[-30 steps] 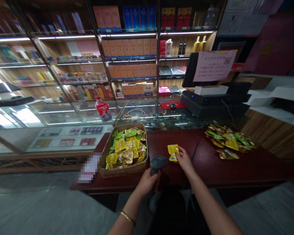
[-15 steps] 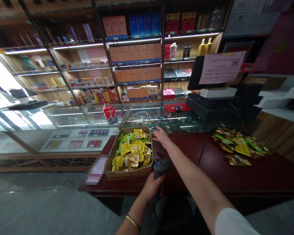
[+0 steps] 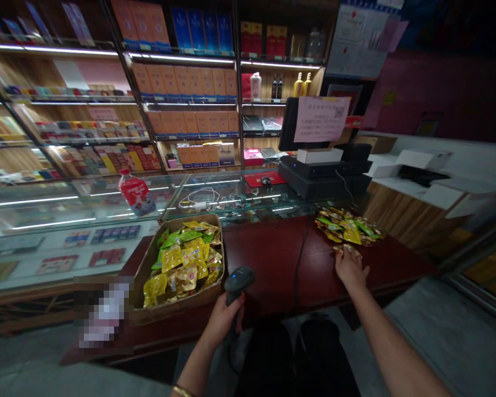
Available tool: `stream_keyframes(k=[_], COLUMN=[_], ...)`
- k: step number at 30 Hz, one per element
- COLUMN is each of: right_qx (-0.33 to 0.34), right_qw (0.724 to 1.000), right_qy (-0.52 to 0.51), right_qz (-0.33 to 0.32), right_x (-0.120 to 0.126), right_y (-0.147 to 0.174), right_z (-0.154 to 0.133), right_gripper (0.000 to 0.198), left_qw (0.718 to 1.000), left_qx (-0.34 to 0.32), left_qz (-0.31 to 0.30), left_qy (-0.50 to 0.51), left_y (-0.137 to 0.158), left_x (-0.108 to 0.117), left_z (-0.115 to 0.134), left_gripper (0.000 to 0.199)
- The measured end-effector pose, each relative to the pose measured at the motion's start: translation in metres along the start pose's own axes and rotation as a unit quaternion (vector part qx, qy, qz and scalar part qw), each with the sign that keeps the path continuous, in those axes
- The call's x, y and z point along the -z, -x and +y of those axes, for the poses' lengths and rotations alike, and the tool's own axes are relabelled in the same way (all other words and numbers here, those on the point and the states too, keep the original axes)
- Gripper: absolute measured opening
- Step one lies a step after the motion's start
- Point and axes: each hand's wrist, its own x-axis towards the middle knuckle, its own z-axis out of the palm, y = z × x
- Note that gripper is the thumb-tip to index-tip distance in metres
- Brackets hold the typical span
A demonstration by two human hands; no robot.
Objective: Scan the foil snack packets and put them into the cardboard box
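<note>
Desk (image 3: 262, 240), scanner (image 3: 239, 279), illegibly printed packets (image 3: 194, 257)

One left hand (image 3: 224, 315) and one right hand (image 3: 351, 271); one handheld barcode scanner (image 3: 238, 280); one open cardboard box (image 3: 173, 311) and one loose pile (image 3: 350, 228), their foil packets (image 3: 195, 257) too overlapped to count; one red-labelled bottle (image 3: 134, 192); one monitor (image 3: 288, 125); one computer mouse (image 3: 266, 181); one red mouse pad (image 3: 253, 178); four tall blue boxes (image 3: 196, 30); two gold bottles (image 3: 298, 85); two dark bottles (image 3: 274, 88).
</note>
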Motion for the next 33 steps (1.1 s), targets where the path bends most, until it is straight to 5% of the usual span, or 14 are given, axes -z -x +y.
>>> stream_keyframes(k=[4, 9, 13, 17, 23, 27, 33], right_qx=[0.085, 0.005, 0.063, 0.079, 0.187, 0.290, 0.341], right_qw=[0.995, 0.997, 0.997, 0.953, 0.888, 0.867, 0.871], right_qy=[0.048, 0.053, -0.051, -0.285, -0.403, -0.400, -0.351], right_qz=[0.011, 0.050, 0.000, -0.060, -0.119, -0.071, -0.048], right_x=[-0.015, -0.012, -0.007, -0.010, -0.035, -0.049, -0.048], right_y=[0.022, 0.054, 0.055, 0.053, 0.101, 0.133, 0.139], right_z=[0.000, -0.020, -0.023, -0.035, -0.107, -0.136, -0.135], right_gripper=[0.048, 0.050, 0.042, 0.035, 0.045, 0.041, 0.047], left_qw=[1.000, 1.000, 1.000, 1.000, 0.998, 0.998, 0.997], left_qx=[0.003, 0.015, 0.002, 0.005, -0.001, 0.001, -0.005], left_qz=[0.003, -0.011, -0.010, -0.019, -0.037, -0.035, -0.047], left_qy=[-0.002, 0.007, 0.009, 0.023, 0.047, 0.055, 0.063], left_y=[0.001, 0.002, 0.003, 0.004, 0.003, 0.005, 0.009], left_x=[-0.002, -0.001, -0.001, -0.001, 0.003, 0.005, 0.007], left_z=[0.004, 0.007, 0.005, 0.005, 0.005, 0.003, 0.000], left_gripper=[0.044, 0.046, 0.046, 0.047, 0.046, 0.048, 0.052])
